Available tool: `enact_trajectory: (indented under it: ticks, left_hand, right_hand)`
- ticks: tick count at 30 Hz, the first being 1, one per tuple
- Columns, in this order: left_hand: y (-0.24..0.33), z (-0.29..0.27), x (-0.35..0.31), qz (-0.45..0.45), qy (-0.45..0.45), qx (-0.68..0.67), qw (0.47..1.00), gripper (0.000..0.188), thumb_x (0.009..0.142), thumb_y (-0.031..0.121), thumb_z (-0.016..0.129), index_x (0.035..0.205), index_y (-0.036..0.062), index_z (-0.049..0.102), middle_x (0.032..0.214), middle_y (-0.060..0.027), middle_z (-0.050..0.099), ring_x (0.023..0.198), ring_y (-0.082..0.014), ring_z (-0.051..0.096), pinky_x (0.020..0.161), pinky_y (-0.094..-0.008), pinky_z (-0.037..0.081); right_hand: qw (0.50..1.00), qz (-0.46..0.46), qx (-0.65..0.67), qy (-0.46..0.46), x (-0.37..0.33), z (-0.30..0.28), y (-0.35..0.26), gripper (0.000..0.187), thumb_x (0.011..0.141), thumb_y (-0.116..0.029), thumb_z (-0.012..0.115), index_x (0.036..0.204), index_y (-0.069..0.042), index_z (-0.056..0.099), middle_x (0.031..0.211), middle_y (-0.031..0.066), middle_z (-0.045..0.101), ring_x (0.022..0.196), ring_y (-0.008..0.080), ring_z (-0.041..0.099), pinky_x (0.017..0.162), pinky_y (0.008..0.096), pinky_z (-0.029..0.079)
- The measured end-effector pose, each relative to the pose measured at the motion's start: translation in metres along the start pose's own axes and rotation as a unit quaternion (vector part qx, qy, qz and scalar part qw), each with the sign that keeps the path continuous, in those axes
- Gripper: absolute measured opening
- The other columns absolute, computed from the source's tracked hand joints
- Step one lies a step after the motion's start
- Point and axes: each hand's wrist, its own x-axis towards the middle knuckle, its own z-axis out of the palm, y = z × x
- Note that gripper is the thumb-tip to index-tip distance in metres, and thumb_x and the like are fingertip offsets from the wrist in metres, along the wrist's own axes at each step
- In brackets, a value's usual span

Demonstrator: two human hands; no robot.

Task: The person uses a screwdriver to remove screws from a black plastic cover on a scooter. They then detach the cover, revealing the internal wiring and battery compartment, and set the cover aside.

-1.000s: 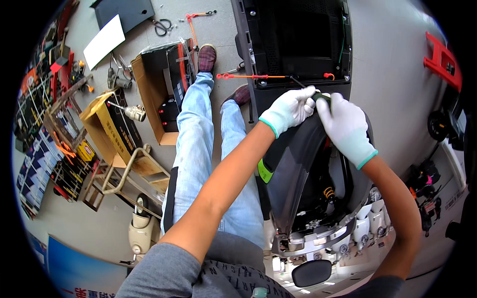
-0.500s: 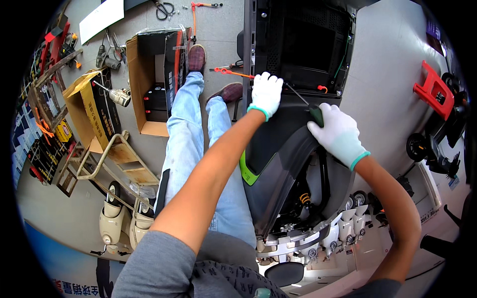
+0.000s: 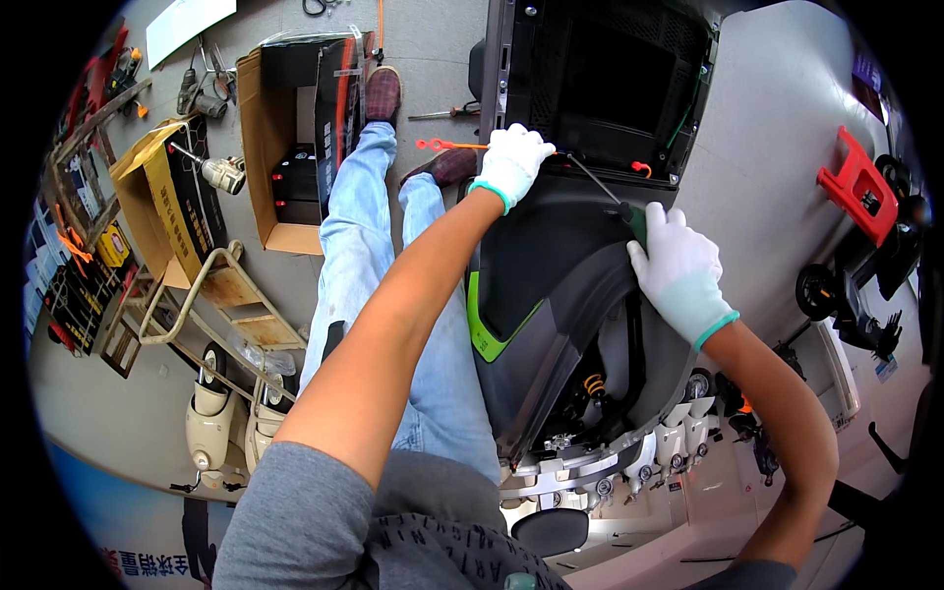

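Both my hands wear white gloves with teal cuffs. My left hand (image 3: 514,162) is closed around an orange cable (image 3: 470,147), whose ring-shaped lugs stick out to the left. It is over the near left edge of an open black compartment (image 3: 541,108) in a dark grey scooter body (image 3: 531,231). My right hand (image 3: 678,265) holds a screwdriver (image 3: 602,187) by its dark green handle, partly hidden by the fingers. The shaft slants up and left, its tip close to my left fingers. Whether the tip touches anything there is hidden.
A red-orange cable end (image 3: 641,169) lies at the compartment's near edge. On the floor to the left are an open cardboard box (image 3: 253,147), a yellow-and-black box (image 3: 157,187), a cordless drill (image 3: 221,174) and a metal-framed cart (image 3: 241,285). A red plastic frame (image 3: 854,187) stands at right.
The view has shifted slightly. My right hand and the screwdriver handle have moved a little to the right, and its fingers look straighter. My left hand keeps its hold on the cable.
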Motion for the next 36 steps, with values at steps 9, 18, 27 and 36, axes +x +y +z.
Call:
enact_trajectory:
  ticks: [9,18,27,36]
  left_hand:
    - [0.003,0.000,0.001,-0.012,0.003,-0.003,1.000,0.028,0.084,0.015,0.051,0.106,0.0234,0.067,0.094,0.0002,0.061,0.093,-0.0225,0.054,0.077,-0.0374,0.042]
    - [0.081,-0.065,-0.044,-0.290,-0.022,-0.764,0.576,0.024,0.090,0.026,0.061,0.102,0.0049,0.057,0.099,-0.0088,0.059,0.094,-0.0206,0.059,0.081,-0.0353,0.050]
    - [0.116,-0.068,-0.042,-0.177,-0.084,-0.977,0.078,0.040,0.098,0.036,0.044,0.112,-0.0009,0.050,0.120,-0.0171,0.055,0.111,-0.0293,0.054,0.098,-0.0394,0.043]
    - [0.144,-0.087,0.000,-0.397,0.011,-0.915,0.068,0.019,0.096,0.026,0.051,0.097,0.0077,0.057,0.077,-0.0031,0.058,0.071,-0.0183,0.058,0.067,-0.0343,0.052]
  right_hand:
    - [0.970,0.107,0.214,-0.049,0.013,0.001,-0.010,0.041,0.088,-0.038,0.055,0.090,0.003,0.060,0.082,0.0203,0.065,0.082,0.0365,0.065,0.074,0.0428,0.051]
    - [0.780,0.243,0.541,-0.197,0.012,-0.004,0.002,0.018,0.078,-0.010,0.066,0.083,0.006,0.061,0.065,0.0121,0.060,0.044,0.0147,0.054,0.041,0.0274,0.042]
    - [0.722,0.315,0.543,-0.292,0.033,-0.031,-0.015,0.013,0.070,0.002,0.064,0.062,0.002,0.053,0.049,0.0072,0.049,0.035,0.0108,0.042,0.031,0.0232,0.029]
    - [0.684,0.301,0.614,-0.255,0.034,-0.035,-0.009,0.008,0.068,0.003,0.060,0.065,0.001,0.052,0.054,0.0073,0.051,0.034,0.0094,0.038,0.032,0.0236,0.026]
